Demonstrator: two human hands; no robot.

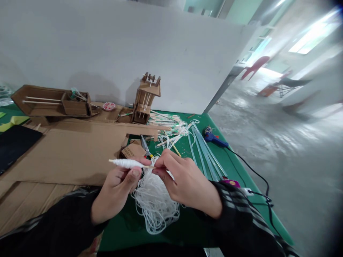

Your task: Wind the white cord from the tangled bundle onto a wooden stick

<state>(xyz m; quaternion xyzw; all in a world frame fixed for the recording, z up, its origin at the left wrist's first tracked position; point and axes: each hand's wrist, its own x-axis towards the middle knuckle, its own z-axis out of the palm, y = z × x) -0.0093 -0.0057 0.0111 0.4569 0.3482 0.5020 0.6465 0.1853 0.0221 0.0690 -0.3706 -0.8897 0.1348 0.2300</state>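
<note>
A thin wooden stick wound with white thread (127,163) lies nearly level between my two hands. My left hand (120,184) is closed around the wound part, its thumb resting along the near side. With thumb and fingertips, my right hand (184,175) pinches the bare right end of the stick. Just beneath, a loose heap of white cord (157,200) spreads over the green table top (128,232). Part of the cord is hidden behind my hands.
Cardboard sheets (75,153) cover the left side. Cardboard models (146,98) stand against the wall. Pliers (145,145), wrapped sticks (168,121) and clear glue sticks (205,150) lie beyond my hands. A blue glue gun (214,138) trails its cable along the right edge.
</note>
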